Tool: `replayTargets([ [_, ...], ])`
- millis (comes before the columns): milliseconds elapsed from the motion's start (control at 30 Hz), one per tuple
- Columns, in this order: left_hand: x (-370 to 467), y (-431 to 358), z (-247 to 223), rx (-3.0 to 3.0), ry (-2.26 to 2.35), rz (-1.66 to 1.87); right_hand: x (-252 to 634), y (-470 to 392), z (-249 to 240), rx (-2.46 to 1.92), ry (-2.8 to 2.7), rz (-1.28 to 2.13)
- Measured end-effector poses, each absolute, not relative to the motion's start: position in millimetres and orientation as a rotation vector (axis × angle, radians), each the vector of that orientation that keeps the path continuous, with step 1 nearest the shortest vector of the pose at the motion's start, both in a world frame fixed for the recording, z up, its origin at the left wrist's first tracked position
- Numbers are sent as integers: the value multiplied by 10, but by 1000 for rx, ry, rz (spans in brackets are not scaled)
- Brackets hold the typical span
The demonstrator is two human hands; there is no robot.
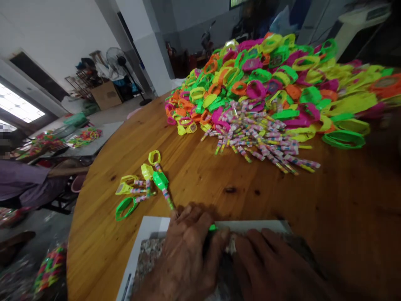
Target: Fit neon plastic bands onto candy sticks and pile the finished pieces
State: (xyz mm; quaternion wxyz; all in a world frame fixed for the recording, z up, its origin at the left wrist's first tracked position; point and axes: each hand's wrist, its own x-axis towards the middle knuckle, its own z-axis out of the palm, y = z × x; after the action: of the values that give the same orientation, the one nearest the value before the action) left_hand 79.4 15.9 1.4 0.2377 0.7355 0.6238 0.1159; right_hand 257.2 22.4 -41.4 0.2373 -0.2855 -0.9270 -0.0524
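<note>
My left hand [189, 246] is closed low over a stone-patterned board [150, 248], its fingers bent. A bright green plastic bit [213, 228] shows between its thumb and forefinger; the rest is hidden. Right beside it, my right hand [269, 263] has its fingers bent down and pressed together near the left thumb, and what they grip cannot be seen. Just beyond my left fingers lies a green toy watch [161, 180] with a striped wrapped stick [168, 198] at its end. Yellow toy watches [125, 186] and another green toy watch [125, 208] with similar sticks lie to its left.
A big heap of colourful toy watches [250, 79] covers the back of the round wooden table [103, 234]. In front of it is a pile of striped wrapped sticks [260, 136]. At left sits a person in a purple top [23, 182] by another table of colourful pieces.
</note>
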Motion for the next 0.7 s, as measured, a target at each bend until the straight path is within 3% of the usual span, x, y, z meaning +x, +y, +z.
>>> replayTargets([
  [167,710,185,44,1950,1669,376,2641,199,-286,-821,-2664,-30],
  [367,398,205,74,1904,1264,403,2756,198,-95,-919,-2795,198],
  [700,326,290,59,2155,1112,406,2569,772,268,-1177,-2878,805],
])
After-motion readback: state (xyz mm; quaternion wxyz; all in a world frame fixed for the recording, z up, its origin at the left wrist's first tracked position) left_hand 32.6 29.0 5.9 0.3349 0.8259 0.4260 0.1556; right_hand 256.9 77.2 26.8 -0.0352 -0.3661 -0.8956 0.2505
